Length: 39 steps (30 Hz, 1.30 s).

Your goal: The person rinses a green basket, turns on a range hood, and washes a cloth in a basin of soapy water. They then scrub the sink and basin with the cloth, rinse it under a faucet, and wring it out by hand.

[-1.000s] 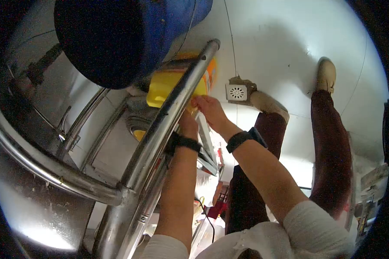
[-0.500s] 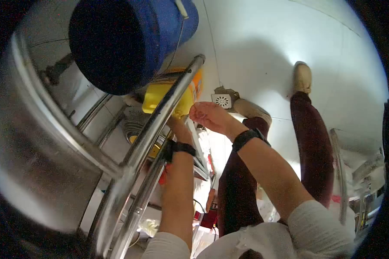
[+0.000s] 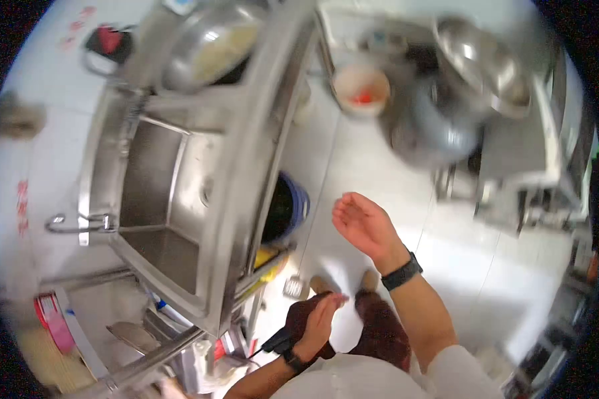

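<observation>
Right hand (image 3: 365, 223) open, palm up, empty, just beside the round blue plastic bucket (image 3: 301, 198), which stands beneath the stainless-steel sink (image 3: 154, 179). Left hand (image 3: 321, 318) (fingers extended, holding nothing) lies over dark red trousers (image 3: 386, 339).

The sink (image 3: 154, 179) is stainless steel with a dull shine; the bucket (image 3: 300, 199) is smooth blue plastic; the floor tiles (image 3: 359, 156) are glossy white.

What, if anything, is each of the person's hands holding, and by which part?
Nothing is held. The right hand is open with its bare palm showing, and the left hand is open too, fingers straight and empty.
</observation>
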Motion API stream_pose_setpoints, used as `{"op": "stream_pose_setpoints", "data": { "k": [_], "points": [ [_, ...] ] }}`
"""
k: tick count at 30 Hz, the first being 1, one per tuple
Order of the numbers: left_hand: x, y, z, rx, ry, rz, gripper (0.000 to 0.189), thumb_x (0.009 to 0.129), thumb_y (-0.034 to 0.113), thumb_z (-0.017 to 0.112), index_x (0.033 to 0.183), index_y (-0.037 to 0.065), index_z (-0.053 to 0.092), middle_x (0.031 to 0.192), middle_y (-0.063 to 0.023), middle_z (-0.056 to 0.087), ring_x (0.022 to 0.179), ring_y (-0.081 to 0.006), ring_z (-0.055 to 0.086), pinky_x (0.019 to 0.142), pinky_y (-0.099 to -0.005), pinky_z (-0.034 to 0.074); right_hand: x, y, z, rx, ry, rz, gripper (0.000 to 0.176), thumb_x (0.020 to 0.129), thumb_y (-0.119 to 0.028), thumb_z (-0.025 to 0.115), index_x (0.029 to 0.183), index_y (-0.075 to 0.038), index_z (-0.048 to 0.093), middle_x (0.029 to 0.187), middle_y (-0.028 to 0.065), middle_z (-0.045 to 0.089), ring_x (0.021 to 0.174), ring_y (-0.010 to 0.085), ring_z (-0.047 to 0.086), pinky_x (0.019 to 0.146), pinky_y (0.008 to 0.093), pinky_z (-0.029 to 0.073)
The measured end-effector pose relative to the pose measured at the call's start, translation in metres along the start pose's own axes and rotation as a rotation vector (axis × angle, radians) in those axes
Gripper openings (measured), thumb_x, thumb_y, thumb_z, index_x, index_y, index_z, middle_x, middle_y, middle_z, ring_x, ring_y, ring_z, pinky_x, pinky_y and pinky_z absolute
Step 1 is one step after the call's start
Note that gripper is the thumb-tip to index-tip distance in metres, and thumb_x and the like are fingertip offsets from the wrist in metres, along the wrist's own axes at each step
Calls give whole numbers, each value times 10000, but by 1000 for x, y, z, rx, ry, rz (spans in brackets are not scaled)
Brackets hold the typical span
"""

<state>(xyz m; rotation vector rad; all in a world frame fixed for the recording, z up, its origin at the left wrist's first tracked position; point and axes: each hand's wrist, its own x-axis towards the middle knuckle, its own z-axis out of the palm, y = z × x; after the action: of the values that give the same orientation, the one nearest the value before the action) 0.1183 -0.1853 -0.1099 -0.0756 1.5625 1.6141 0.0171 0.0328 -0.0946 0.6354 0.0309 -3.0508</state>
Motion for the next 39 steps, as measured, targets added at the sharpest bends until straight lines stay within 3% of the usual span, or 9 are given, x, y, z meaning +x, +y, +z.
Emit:
{"op": "stream_pose_setpoints", "data": {
  "k": [11,20,23,25,28,31,32,34,39],
  "points": [
    [41,279,-34,-122,318,553,165,830,63,374,921,-13,489,884,-99,557,826,-142,526,785,-260,400,166,-68,266,-558,-74,37,118,813,-131,460,810,-25,512,730,55,554,676,149,528,634,256,447],
    [135,365,-61,-220,423,669,158,834,47,381,940,-2,488,857,-60,543,826,-109,500,775,-234,387,366,-60,288,-1451,-66,-18,161,769,-140,506,881,-25,510,756,42,542,666,123,512,598,235,434],
    [151,388,-76,-242,518,646,151,832,36,386,938,3,488,842,-46,539,814,-96,490,755,-219,379,440,-54,264,-2033,-215,-124,276,761,-168,506,996,-25,485,840,65,555,773,195,529,689,307,431],
    [167,400,-82,-273,588,665,143,828,22,391,932,8,488,844,-40,539,809,-89,486,737,-212,374,487,-46,248,-2554,-662,-424,359,770,-234,501,1090,-81,450,991,85,528,932,285,489,783,404,391],
    [204,412,-90,-290,735,554,141,829,22,388,930,6,485,843,-46,540,805,-96,492,732,-213,377,508,-32,236,-2903,-1014,-540,399,758,-300,501,1134,-187,426,1093,109,471,1014,351,429,811,465,363],
    [253,432,-84,-305,830,608,139,814,17,405,924,10,489,820,-60,556,782,-121,520,732,-234,398,516,-29,221,-2996,-1178,-752,380,744,-300,533,1108,-242,440,1048,152,480,971,276,465,813,367,384],
    [274,440,-82,-310,855,593,139,814,17,405,924,10,489,820,-60,556,782,-121,520,732,-234,398,532,-26,222,-2979,-1212,-728,380,744,-300,533,1108,-242,440,1048,152,480,971,276,465,813,367,384],
    [318,450,-79,-316,795,546,135,807,13,411,913,19,495,816,-53,555,770,-120,517,705,-230,400,563,-22,232,-3039,-1138,32,409,731,-315,541,1112,-202,447,1094,162,445,1003,295,439,810,367,384],
    [416,446,-91,-457,837,363,197,811,142,430,978,43,464,904,-55,533,788,-143,503,679,-283,400,586,-60,271,-2498,-797,281,421,686,-303,547,1090,-200,485,1006,133,523,1013,344,422,816,381,383]
  ]
}}
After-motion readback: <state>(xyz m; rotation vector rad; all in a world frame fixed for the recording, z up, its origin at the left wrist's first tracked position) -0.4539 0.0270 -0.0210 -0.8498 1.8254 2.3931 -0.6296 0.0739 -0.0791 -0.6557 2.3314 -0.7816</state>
